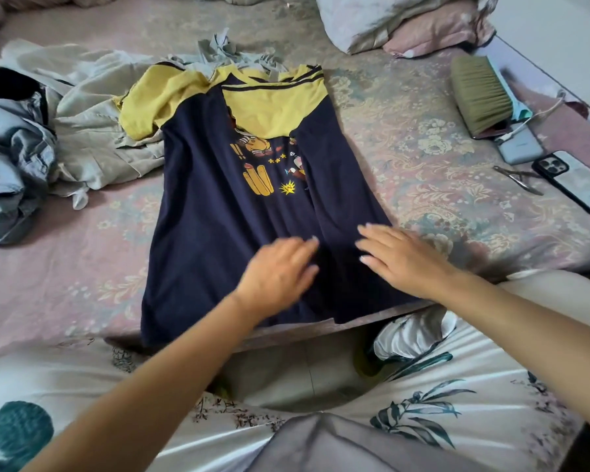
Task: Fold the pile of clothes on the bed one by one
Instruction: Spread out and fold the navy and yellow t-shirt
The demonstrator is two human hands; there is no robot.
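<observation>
A navy T-shirt point(205, 212) with yellow shoulders and a cartoon print lies spread on the bed, its hem at the bed's near edge. Its right side is folded inward over the print, with the yellow right sleeve on top. My left hand point(276, 272) lies flat on the lower middle of the shirt with fingers relaxed. My right hand point(399, 257) rests flat on the folded right flap, fingers straight. A pile of unfolded clothes point(92, 131), beige and pale blue, sits to the left of the shirt.
The floral bedsheet point(423, 158) is bare to the right of the shirt. Farther right lie a green brush point(481, 97), a power bank point(520, 144), a phone point(576, 182) and nail nippers point(518, 180). Pillows point(406, 25) lie at the back right.
</observation>
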